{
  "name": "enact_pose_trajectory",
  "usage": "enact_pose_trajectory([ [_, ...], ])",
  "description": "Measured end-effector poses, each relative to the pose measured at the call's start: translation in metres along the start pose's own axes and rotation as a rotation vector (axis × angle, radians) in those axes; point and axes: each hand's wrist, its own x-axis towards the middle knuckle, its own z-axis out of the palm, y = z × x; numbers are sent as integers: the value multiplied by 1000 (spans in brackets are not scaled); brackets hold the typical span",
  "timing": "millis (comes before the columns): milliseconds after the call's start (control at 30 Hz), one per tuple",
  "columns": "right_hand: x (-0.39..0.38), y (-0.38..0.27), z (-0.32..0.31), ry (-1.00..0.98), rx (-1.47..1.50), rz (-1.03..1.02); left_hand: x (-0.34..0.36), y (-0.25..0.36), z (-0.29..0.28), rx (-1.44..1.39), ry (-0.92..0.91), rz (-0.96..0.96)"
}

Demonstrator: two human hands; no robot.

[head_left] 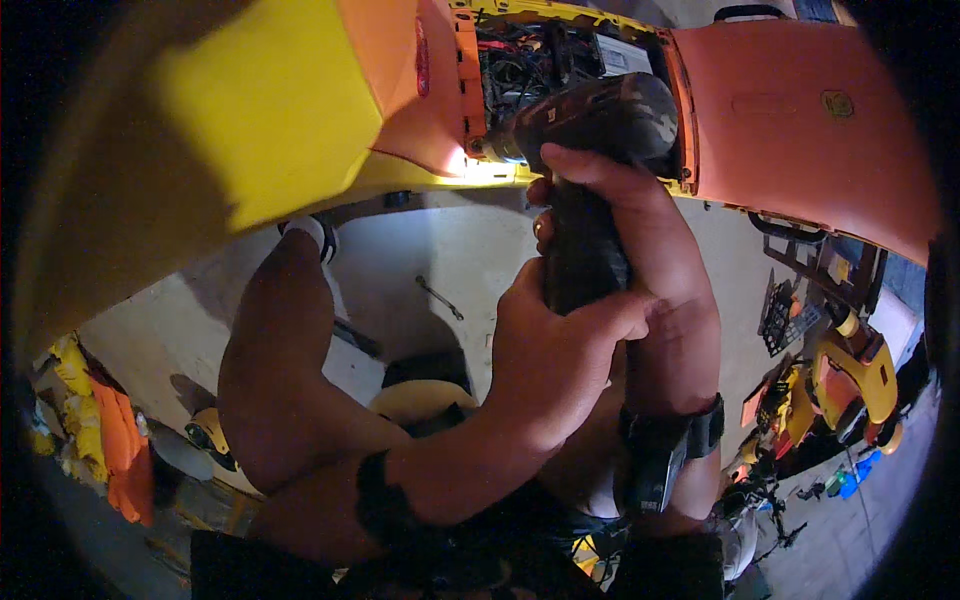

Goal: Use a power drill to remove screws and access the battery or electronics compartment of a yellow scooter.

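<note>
My right hand (640, 215) is wrapped round the grip of a dark cordless drill (605, 115), its thumb up beside the tool's body. At the foot of that grip, my left hand (565, 335) closes round the lower end from below. The drill's nose points left, at the orange edge strip (469, 80) of an opening in a yellow and orange body shell (290, 100). A bright light falls just beneath the nose; the tip itself is hard to make out. Inside the opening lie tangled wires (515, 75) and a silver box (622, 55).
A long wrench (440, 298) lies on the pale floor between my legs and the shell. To the right, an orange panel (800, 110) extends from the opening. Yellow and orange pieces (120, 440) are piled at left; a yellow part (870, 380) and loose cables sit at right.
</note>
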Motion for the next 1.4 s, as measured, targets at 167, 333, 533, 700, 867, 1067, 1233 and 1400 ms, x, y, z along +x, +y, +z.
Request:
enact_pose_trajectory([
  [167, -3, 5, -10, 67, -18, -9, -1, 0, 3, 13, -35, -7],
  [333, 0, 5, -18, 90, 0, -5, 6, -10, 9, 36, -5, 41],
  [533, 4, 3, -16, 43, 33, 12, 6, -7, 10, 78, 44, 22],
  [700, -6, 0, -26, 93, 75, -2, 6, -13, 13, -6, -118, 99],
  [867, -11, 1, -37, 107, 147, -2, 5, -18, 19, -64, -188, 96],
  [1067, -20, 8, -39, 127, 170, -8, 0, -27, 17, 173, -110, 110],
  [1233, -25, 4, -40, 69, 197, -22, -3, -30, 16, 270, -174, 147],
  [1400, -23, 1, -37, 57, 199, 5, -7, -26, 18, 184, -135, 136],
])
